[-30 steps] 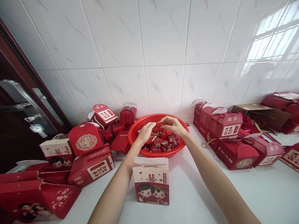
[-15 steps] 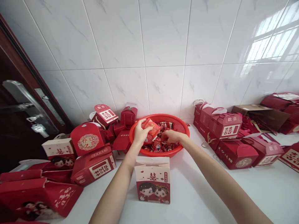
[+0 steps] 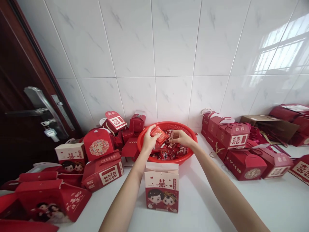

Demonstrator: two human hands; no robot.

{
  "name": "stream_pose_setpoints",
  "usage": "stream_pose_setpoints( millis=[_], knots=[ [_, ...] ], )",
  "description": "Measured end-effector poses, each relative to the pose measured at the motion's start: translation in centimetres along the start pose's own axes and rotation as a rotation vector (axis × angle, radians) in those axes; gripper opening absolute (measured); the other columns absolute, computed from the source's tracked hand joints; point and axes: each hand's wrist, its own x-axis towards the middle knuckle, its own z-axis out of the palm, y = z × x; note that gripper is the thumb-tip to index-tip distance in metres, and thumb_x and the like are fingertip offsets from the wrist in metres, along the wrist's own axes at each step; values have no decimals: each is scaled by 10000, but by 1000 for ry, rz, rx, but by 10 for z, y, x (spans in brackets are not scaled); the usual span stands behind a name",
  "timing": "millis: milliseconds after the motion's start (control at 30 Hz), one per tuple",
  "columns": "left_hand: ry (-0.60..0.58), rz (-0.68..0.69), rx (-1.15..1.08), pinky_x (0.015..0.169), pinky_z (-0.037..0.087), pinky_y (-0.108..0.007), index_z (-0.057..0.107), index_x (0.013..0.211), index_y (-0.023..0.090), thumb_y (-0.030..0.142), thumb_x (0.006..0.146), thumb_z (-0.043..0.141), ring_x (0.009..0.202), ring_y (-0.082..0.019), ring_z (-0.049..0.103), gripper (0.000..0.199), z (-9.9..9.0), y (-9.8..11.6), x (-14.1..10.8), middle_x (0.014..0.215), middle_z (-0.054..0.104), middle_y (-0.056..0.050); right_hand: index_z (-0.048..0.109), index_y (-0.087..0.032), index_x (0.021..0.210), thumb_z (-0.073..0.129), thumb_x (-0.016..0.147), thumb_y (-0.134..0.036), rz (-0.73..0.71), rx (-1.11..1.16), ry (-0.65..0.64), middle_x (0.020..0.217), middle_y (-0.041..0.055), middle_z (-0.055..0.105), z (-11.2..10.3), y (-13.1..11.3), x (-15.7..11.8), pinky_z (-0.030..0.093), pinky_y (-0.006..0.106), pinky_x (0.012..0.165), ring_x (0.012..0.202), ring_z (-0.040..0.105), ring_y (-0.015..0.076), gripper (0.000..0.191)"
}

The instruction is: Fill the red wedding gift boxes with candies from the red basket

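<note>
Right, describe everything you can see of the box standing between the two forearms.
The box looks like thin card, cream above and mostly red below. Its front shows a red Chinese character, small hearts, a dark label at upper right and two cartoon figures. Pale flaps stand raised at the top; the inside is hidden. It stands upright on the white table, in front of the red basket; whether its back touches that is hidden.

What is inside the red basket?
Small red-wrapped packets lie in the red basket. The left hand holds a larger red packet above some; the right hand is over others. The basket's floor and whatever lies beneath the top packets are covered.
</note>
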Motion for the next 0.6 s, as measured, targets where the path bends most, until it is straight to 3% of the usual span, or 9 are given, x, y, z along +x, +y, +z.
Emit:
stream_pose_setpoints(
  millis=[167,267,433,600],
  knots=[
    [-53,-6,-7,1056,468,-392,749,843,208,204,743,635,1095,-250,681,151,-2,0,0,1009,782,-45,519,-207,784,767,669,-496,-5,399,239,769,-6,640,-1,-14,-11,517,283,626,719,622,158,398],
    [-98,-29,-4,1022,490,-406,758,798,206,210,734,626,1041,-258,699,146,-2,1,-1,964,789,-51,595,-205,871,848,575,-480,71,605,326,819,1,658,0,-20,-16,533,289,590,725,623,169,477],
    [-238,-34,15,1024,485,-421,793,849,204,230,729,668,1046,-271,699,176,3,10,-5,1006,793,-67,645,-170,824,860,585,-498,54,658,312,807,36,686,2,-21,-18,564,335,671,742,647,195,460],
    [-450,-55,5,1001,496,-418,800,919,199,378,724,771,1046,-288,698,267,5,17,-8,1043,788,-80,639,-186,825,853,613,-479,-34,627,355,784,11,684,5,-20,-16,537,320,719,734,639,179,421]
  ],
)
